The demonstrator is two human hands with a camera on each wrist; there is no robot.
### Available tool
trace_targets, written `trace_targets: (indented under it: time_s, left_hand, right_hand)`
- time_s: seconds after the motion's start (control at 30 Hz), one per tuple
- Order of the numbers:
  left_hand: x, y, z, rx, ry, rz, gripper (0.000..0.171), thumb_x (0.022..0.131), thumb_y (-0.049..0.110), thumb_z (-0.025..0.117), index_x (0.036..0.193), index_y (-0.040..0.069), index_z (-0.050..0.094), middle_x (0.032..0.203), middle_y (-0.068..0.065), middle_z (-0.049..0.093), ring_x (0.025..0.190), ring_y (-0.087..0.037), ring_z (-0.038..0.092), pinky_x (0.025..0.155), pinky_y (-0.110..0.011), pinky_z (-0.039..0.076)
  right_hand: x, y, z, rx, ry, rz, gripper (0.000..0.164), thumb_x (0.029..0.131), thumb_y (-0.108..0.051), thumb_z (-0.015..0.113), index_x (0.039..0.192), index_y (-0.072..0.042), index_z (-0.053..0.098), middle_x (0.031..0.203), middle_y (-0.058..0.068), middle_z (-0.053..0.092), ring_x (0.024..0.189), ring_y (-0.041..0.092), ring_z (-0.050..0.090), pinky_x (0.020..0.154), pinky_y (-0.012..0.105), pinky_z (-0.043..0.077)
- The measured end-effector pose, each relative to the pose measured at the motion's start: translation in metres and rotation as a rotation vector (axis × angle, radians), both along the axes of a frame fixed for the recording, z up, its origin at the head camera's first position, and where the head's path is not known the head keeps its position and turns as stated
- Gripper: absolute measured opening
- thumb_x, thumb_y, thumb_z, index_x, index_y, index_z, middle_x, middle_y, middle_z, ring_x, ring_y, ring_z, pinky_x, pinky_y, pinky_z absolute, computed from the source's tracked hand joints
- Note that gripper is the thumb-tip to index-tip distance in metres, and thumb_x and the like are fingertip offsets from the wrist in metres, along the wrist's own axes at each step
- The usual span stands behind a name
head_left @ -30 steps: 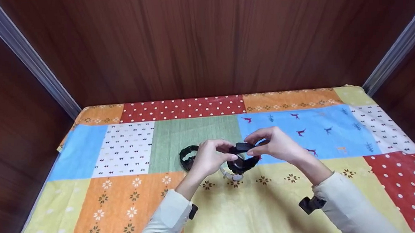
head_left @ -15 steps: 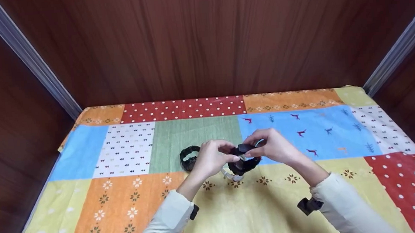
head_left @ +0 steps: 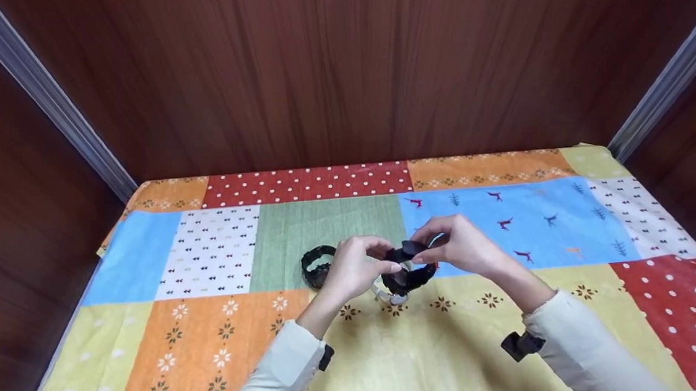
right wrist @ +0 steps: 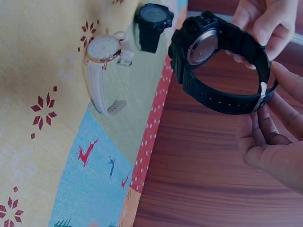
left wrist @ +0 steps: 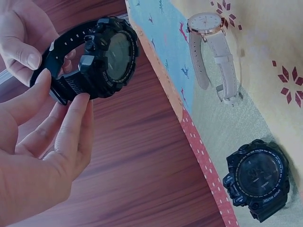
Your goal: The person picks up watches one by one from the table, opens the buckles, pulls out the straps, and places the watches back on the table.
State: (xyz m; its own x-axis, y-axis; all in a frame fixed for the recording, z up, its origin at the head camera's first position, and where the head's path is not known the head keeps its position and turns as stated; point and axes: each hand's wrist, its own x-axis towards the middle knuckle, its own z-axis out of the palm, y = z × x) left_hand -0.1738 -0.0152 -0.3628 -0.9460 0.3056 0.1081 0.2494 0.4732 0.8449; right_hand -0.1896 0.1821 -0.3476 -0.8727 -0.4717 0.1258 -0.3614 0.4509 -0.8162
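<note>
Up off the cloth is a black digital sports watch [left wrist: 118,59], its strap [right wrist: 222,101] forming a loop with a metal buckle [right wrist: 262,94]. My left hand [head_left: 354,268] pinches the strap between thumb and fingers, close to the watch case in the left wrist view. Opposite it, my right hand [head_left: 456,244] pinches the strap near the buckle. Below the held watch lies a white-strapped watch [left wrist: 206,22] with a pale dial and rose-gold rim. A second black sports watch [left wrist: 258,175] lies to the left, partly behind my left hand in the head view.
A patchwork-patterned cloth [head_left: 210,343] covers the table. Dark wood-grain panels [head_left: 325,67] stand behind it and at both sides, with grey metal strips [head_left: 47,88] at the corners. A small black device [head_left: 522,344] sits at the right sleeve.
The right hand has shifted slightly left and the black strap end between the hands has turned a little. Both hands keep their grip on the sports watch; the other watches lie still.
</note>
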Motion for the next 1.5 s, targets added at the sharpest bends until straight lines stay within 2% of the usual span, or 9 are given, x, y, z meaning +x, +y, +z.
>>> trace_targets:
  time_s: [0.3, 0.43, 0.63, 0.8, 1.07, 1.4, 1.5]
  left_hand:
    - [0.001, 0.001, 0.001, -0.012, 0.002, 0.009, 0.022, 0.073, 0.011, 0.075, 0.094, 0.005, 0.070, 0.082, -0.003, 0.068, 0.083, -0.015, 0.062, 0.081, -0.033, 0.044]
    - [0.001, 0.001, 0.001, -0.004, -0.006, 0.008, 0.022, 0.073, 0.010, 0.075, 0.094, 0.005, 0.070, 0.083, -0.003, 0.068, 0.083, -0.015, 0.062, 0.082, -0.033, 0.044]
    - [0.000, 0.000, 0.000, 0.016, -0.009, 0.004, 0.019, 0.073, 0.009, 0.075, 0.091, 0.005, 0.070, 0.082, -0.003, 0.068, 0.083, -0.016, 0.062, 0.082, -0.035, 0.044]
    - [0.000, -0.002, -0.002, 0.032, -0.001, 0.007, 0.017, 0.073, 0.009, 0.075, 0.090, 0.006, 0.070, 0.081, -0.003, 0.068, 0.084, -0.018, 0.061, 0.082, -0.035, 0.043]
    - [0.000, -0.003, -0.005, 0.043, -0.004, 0.016, 0.019, 0.073, 0.010, 0.075, 0.090, 0.005, 0.070, 0.081, -0.003, 0.068, 0.085, -0.018, 0.061, 0.084, -0.037, 0.043]
    - [-0.001, -0.004, -0.009, 0.078, -0.007, 0.017, 0.021, 0.072, 0.008, 0.076, 0.091, 0.003, 0.070, 0.081, -0.005, 0.069, 0.081, -0.017, 0.063, 0.083, -0.041, 0.045]
    - [-0.001, -0.005, -0.010, 0.084, -0.011, 0.016, 0.022, 0.072, 0.009, 0.076, 0.092, 0.003, 0.071, 0.081, -0.005, 0.069, 0.081, -0.017, 0.063, 0.083, -0.039, 0.046]
  right_hand:
    - [0.000, 0.000, 0.002, 0.058, 0.020, -0.001, 0.021, 0.072, -0.008, 0.076, 0.091, -0.001, 0.070, 0.083, 0.005, 0.063, 0.078, 0.016, 0.055, 0.069, 0.030, 0.051]
    - [0.001, 0.001, 0.002, 0.021, 0.016, 0.002, 0.020, 0.073, -0.008, 0.076, 0.091, 0.000, 0.070, 0.084, 0.007, 0.063, 0.079, 0.017, 0.056, 0.070, 0.030, 0.052]
    - [0.001, 0.004, 0.002, -0.055, -0.035, -0.022, 0.023, 0.074, -0.009, 0.076, 0.093, 0.002, 0.069, 0.084, 0.011, 0.063, 0.074, 0.017, 0.060, 0.068, 0.025, 0.052]
    - [0.002, 0.006, 0.004, -0.071, -0.082, -0.043, 0.025, 0.075, -0.010, 0.074, 0.096, 0.002, 0.068, 0.084, 0.011, 0.064, 0.071, 0.017, 0.063, 0.067, 0.025, 0.051]
    - [0.001, 0.013, 0.003, -0.053, -0.105, -0.097, 0.028, 0.075, -0.015, 0.075, 0.098, -0.001, 0.068, 0.085, 0.007, 0.066, 0.077, 0.017, 0.063, 0.073, 0.027, 0.049]
    - [0.001, 0.019, 0.003, -0.075, -0.117, -0.071, 0.025, 0.076, -0.012, 0.074, 0.098, 0.000, 0.068, 0.086, 0.009, 0.066, 0.080, 0.017, 0.062, 0.074, 0.027, 0.050]
    - [0.000, 0.021, 0.003, -0.089, -0.138, -0.060, 0.026, 0.076, -0.011, 0.073, 0.098, 0.001, 0.067, 0.088, 0.011, 0.067, 0.081, 0.017, 0.062, 0.076, 0.028, 0.050]
